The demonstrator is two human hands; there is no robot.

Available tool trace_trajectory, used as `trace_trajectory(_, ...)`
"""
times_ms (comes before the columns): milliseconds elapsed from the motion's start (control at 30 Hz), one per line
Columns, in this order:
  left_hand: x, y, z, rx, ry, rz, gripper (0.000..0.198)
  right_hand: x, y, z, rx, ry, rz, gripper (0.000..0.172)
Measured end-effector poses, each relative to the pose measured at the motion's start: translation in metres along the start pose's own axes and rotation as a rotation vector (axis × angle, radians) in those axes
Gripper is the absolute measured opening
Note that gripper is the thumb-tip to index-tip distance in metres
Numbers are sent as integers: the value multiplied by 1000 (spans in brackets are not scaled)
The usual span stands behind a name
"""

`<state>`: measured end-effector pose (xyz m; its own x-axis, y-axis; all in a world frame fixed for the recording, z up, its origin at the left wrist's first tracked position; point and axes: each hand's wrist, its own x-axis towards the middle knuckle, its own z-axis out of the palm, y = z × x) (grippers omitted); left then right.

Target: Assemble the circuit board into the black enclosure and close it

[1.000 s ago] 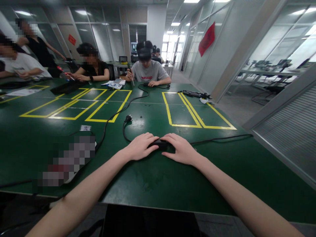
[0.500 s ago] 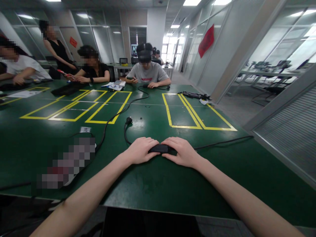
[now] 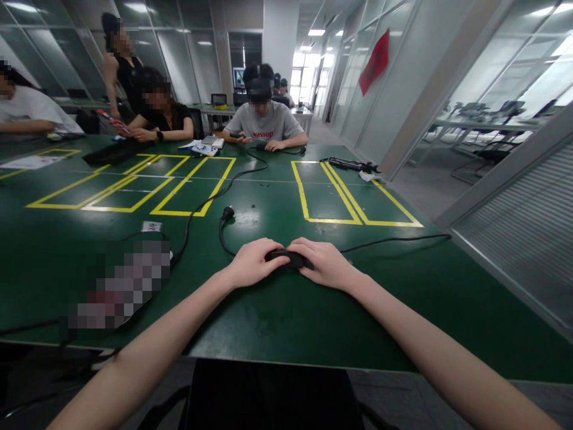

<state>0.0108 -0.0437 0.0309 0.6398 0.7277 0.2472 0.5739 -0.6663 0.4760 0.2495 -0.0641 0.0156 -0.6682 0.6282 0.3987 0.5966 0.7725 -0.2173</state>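
Both my hands close on a black power adapter [image 3: 290,259] low over the green table [image 3: 286,322]. At its left end, my left hand [image 3: 256,263] grips with the thumb along the near side and the fingers over the far side. My right hand [image 3: 326,263] holds the right end, its fingers over the top and its thumb partly hidden. From the left side a short black cord curves away to a black plug [image 3: 228,213] lying on the table. Another black cable [image 3: 396,240] runs from behind my right hand toward the right edge.
A blurred-out long object [image 3: 125,286] lies at left, near a numbered label [image 3: 151,226]. Yellow tape [image 3: 333,222] outlines boxes on the table. A folded black stand [image 3: 351,165] lies at the far right. Across the table, a person in a grey shirt [image 3: 264,122] and others sit or stand.
The adapter has tilted slightly between my hands, and my right fingers have shifted over its top. The whole view has shifted a little. At back left, the standing person is more upright.
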Motion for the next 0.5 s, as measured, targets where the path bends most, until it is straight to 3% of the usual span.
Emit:
trace_trajectory(100,-1,-2,2,165,64,123,34,1,-3,2,203,41,92,43)
trace_trajectory(233,-2,-3,2,241,99,189,37,0,-5,4,331,132,250,22)
trace_trajectory(400,-2,-3,0,318,198,233,72,2,-4,-1,384,352,381,18)
trace_trajectory(500,-1,-2,2,421,233,322,61,2,-2,-3,567,367,443,26)
